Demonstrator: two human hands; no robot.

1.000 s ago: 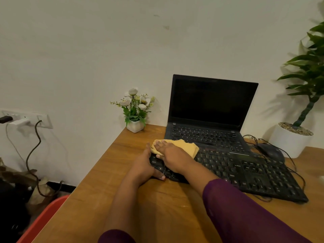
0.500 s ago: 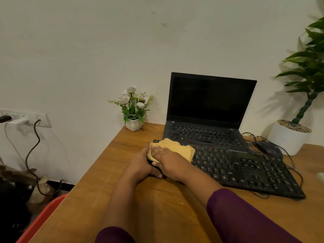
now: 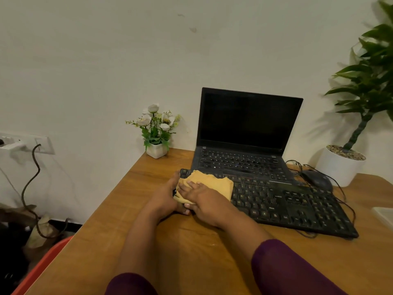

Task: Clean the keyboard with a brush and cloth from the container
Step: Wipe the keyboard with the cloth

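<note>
Both your hands sit at the keyboard's (image 3: 276, 201) left end: your right hand (image 3: 202, 199) presses the yellow cloth (image 3: 212, 183) flat, fingers spread, and has slid it leftward to the edge. Your left hand (image 3: 165, 196) grips that end, so the right-hand keys likely remain.

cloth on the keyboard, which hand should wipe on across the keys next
Right. The right hand lies flat on the yellow cloth, while the left hand grips the keyboard at its left end.
</note>
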